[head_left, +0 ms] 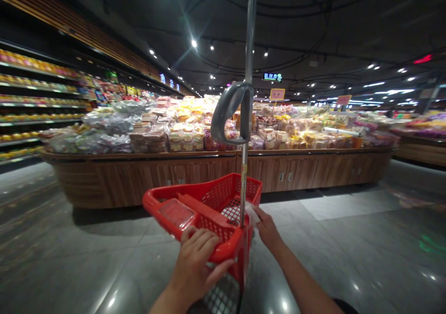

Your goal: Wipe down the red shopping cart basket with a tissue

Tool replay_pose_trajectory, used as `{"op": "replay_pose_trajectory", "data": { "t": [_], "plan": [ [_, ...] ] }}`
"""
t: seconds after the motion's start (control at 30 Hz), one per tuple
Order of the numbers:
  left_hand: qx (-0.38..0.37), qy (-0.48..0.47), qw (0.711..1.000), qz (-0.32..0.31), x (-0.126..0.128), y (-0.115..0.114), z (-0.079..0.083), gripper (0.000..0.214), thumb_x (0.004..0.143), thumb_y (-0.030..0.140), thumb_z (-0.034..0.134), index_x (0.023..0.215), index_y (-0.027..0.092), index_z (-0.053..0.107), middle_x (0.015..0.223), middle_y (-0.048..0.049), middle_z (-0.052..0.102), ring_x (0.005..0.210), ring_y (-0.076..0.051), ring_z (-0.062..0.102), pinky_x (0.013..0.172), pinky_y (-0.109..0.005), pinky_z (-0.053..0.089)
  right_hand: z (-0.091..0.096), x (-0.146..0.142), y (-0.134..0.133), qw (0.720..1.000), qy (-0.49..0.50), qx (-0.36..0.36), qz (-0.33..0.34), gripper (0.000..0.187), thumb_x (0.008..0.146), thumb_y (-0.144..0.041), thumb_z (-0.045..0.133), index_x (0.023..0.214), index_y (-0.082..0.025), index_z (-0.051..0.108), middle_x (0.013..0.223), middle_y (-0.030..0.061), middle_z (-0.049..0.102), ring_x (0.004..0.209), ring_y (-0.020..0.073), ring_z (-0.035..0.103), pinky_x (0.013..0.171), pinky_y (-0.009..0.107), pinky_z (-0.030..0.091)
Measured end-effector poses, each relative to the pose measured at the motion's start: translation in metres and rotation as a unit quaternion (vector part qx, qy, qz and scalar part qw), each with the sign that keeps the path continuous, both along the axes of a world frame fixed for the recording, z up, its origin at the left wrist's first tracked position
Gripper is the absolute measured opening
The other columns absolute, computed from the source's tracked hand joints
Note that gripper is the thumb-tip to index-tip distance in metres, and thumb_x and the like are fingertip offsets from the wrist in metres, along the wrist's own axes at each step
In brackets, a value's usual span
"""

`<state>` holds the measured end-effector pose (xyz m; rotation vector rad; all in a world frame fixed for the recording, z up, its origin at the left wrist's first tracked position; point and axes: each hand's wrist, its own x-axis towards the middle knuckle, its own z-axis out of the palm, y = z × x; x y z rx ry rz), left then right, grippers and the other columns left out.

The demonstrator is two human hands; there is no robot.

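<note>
A red plastic shopping cart stands in front of me, its basket walls full of small holes. My left hand is closed on the near rim, thumb below and fingers over the top. On the cart's right side, my right hand pinches a white tissue or cloth against the outer wall by the pole. A metal pole rises from the cart's near right corner and carries a grey loop handle. The cart's lower part is partly hidden by my left hand.
A long wooden display counter heaped with packaged goods runs across behind the cart. Stocked shelves line the left side. Another counter stands at the far right. Grey glossy tiles form the floor.
</note>
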<state>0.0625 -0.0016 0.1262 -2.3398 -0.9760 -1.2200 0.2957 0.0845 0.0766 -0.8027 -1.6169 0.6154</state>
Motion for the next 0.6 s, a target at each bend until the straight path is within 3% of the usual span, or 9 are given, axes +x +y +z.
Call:
{"op": "replay_pose_trajectory", "data": {
  "t": [0.07,0.43,0.6],
  "plan": [
    [-0.001,0.009,1.000,0.002,-0.004,0.000,0.001,0.028,0.070,0.042,0.068,0.087,0.022,0.059,0.082,-0.0011,0.069,0.079,-0.020,0.061,0.088,-0.040,0.035,0.000,-0.005,-0.006,0.998,-0.042,0.016,0.032,0.040,0.083,-0.018,0.043,0.119,-0.025,0.060,0.117,0.0018,0.065,0.110,0.0211,0.058,0.097,0.036,0.044],
    [-0.065,0.037,0.997,-0.023,-0.019,0.004,0.012,0.027,0.073,0.044,0.063,0.087,0.021,0.060,0.083,-0.0025,0.069,0.082,-0.020,0.060,0.088,-0.040,0.035,-0.012,-0.008,-0.015,0.998,-0.039,-0.002,-0.045,0.051,0.072,-0.009,0.042,0.116,-0.022,0.062,0.112,0.0010,0.068,0.107,0.0204,0.062,0.098,0.039,0.045],
    [-0.090,0.063,0.993,-0.044,-0.026,0.011,0.015,0.026,0.074,0.043,0.062,0.087,0.020,0.059,0.083,-0.0020,0.068,0.082,-0.018,0.060,0.092,-0.041,0.034,-0.013,-0.010,-0.017,0.997,-0.035,-0.014,-0.070,0.047,0.074,-0.011,0.043,0.115,-0.021,0.063,0.113,0.0032,0.068,0.108,0.0215,0.061,0.100,0.040,0.044]
  ]
}}
